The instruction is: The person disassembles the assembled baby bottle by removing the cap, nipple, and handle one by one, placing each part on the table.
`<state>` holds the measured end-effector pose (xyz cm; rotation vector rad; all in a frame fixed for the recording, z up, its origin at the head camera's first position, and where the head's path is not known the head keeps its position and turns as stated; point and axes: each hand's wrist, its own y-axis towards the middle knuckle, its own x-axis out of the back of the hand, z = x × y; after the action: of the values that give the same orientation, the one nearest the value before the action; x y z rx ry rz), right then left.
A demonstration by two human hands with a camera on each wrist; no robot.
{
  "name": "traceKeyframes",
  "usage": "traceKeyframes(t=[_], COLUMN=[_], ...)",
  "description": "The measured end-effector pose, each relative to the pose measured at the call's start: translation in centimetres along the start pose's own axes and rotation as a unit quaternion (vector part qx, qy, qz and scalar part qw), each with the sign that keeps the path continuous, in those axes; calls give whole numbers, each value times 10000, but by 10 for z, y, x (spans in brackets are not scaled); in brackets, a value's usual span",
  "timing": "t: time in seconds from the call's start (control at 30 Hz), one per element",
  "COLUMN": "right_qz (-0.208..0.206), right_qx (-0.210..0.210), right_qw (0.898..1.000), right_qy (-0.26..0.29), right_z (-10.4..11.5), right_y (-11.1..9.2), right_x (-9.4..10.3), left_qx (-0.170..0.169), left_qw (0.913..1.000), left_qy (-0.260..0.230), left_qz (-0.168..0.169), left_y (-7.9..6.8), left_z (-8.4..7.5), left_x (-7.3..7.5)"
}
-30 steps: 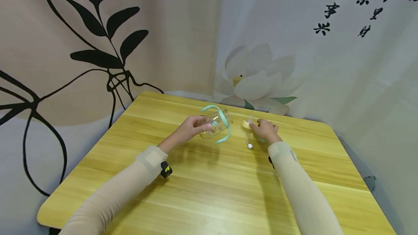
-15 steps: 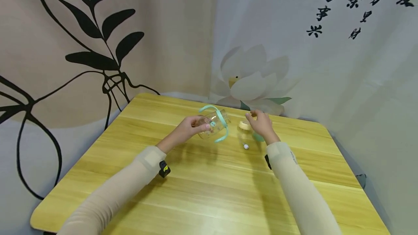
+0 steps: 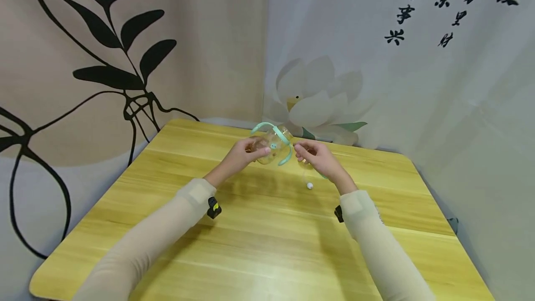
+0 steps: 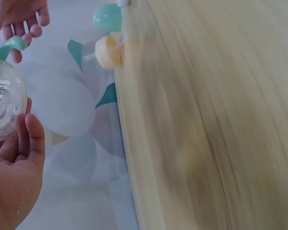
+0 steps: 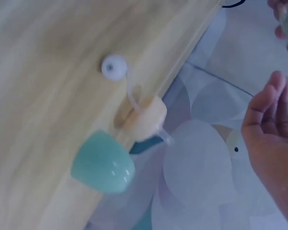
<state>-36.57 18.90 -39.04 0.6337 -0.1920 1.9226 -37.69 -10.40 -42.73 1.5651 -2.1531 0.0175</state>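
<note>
Bottle (image 3: pixel 273 147) with green handles (image 3: pixel 281 134) is tipped in the left hand (image 3: pixel 244 153), with fingers curled round it. The right hand (image 3: pixel 319 157) is near the bottle's mouth, its fingers loose and a little bent. Below those fingers, a yellow lid (image 5: pixel 151 117) with a straw (image 5: pixel 131 91) and white ball (image 5: pixel 114 67) lies on the bench (image 3: pixel 259 245) near a green cap (image 5: pixel 103 163).

We see the clear handled bottle (image 4: pixel 7 98) cut off at the left wrist view's edge; in the head view, the right hand (image 3: pixel 318 158) mostly hides the straw lid (image 5: pixel 150 117) and mint cap (image 5: pixel 103 163).
</note>
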Motion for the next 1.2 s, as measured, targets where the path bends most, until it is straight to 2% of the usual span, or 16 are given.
traceKeyframes(t=[0.13,0.27,0.37,0.57,0.97,1.2], right_qz=[-67,-325,-504,-878,-1233,-1181], right_qx=[-48,-5,27,3,62,174], right_qw=[9982,9907,9855,9798,9702,9751], right_qy=[597,1322,1618,1796,2086,1870], right_z=[-2,-3,-3,-6,0,4], right_y=[0,3,4,6,6,5], right_x=[-12,-24,-29,-31,-27,-26], left_qx=[-66,-146,-192,-233,-184,-106], left_qw=[9999,9997,9995,9995,9993,9995], left_qy=[-129,-170,-180,-182,-262,-267], left_qz=[-72,-126,-152,-149,-213,-93], left_y=[4,7,8,8,7,3], left_z=[-2,-4,-3,-2,1,4], left_x=[0,-1,-2,-3,-1,1])
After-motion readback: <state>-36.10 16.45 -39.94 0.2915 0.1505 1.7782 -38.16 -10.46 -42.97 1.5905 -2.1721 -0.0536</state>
